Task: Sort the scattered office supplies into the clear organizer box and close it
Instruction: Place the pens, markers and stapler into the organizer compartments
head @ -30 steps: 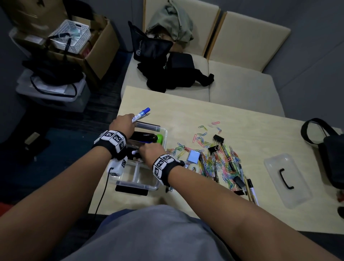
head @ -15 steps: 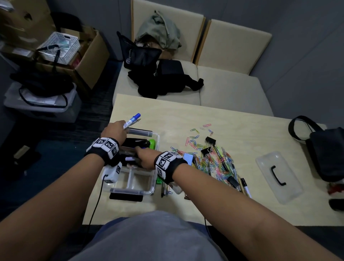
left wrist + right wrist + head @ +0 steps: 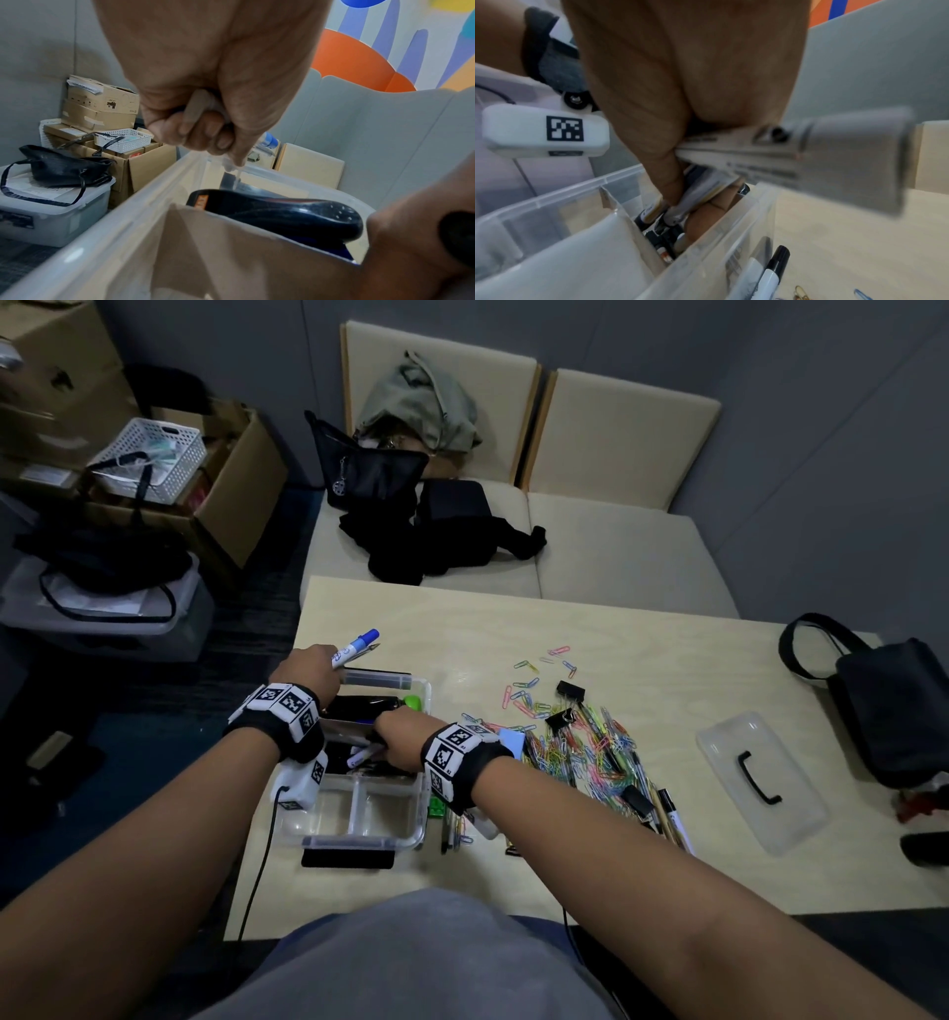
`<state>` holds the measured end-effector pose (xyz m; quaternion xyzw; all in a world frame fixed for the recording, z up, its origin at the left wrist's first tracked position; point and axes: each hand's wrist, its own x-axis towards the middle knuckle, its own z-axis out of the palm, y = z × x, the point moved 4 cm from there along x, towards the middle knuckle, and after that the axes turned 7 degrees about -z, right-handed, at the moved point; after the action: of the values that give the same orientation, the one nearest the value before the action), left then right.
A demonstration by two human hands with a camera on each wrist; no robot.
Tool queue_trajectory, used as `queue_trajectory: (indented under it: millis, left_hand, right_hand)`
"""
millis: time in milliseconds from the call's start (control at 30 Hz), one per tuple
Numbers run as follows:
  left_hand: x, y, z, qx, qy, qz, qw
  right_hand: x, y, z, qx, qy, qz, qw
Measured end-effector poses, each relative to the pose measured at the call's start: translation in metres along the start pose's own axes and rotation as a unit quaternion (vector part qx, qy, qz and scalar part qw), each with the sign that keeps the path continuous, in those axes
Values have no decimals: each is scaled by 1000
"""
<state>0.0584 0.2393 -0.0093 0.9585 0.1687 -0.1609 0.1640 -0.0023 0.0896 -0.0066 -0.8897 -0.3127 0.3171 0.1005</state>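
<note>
The clear organizer box stands open at the table's near left, with a black stapler in its far compartment. My left hand hovers over the box's far left corner, fist closed round a blue-capped marker and a pen. My right hand reaches into the middle compartment, thumb and fingers pinching a bundle of pens together with a flat grey ruler-like strip. Seen from the left wrist, the left hand is curled tight above the stapler.
Coloured paper clips, black binder clips, a blue note pad and markers lie right of the box. The clear lid rests further right. A black phone lies at the box's near edge.
The right hand has sunk slightly deeper into the box with its pens. The left hand keeps gripping the blue marker in the same place. The head view has shifted.
</note>
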Motion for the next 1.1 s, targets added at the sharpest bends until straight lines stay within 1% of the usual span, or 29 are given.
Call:
queue_trajectory:
  millis: [300,400,700,867,967,1100]
  left_hand:
    - [0,1,1,-6,8,-3,1000]
    - [-2,2,0,-8,6,-1,1000]
    - [-1,-1,1,-24,6,4,1000]
    - [-2,-2,2,-27,7,2,1000]
    - [-2,-3,3,-27,11,3,1000]
    - [-1,-4,5,-33,10,5,999]
  right_hand:
    - [11,-2,9,21,50,4,999]
    - [13,-8,14,17,35,-7,999]
    - [20,-14,23,39,49,-20,998]
    - [25,-20,27,55,56,-3,997]
    - [26,-20,31,69,38,13,997]
    - [26,-14,36,56,16,22,998]
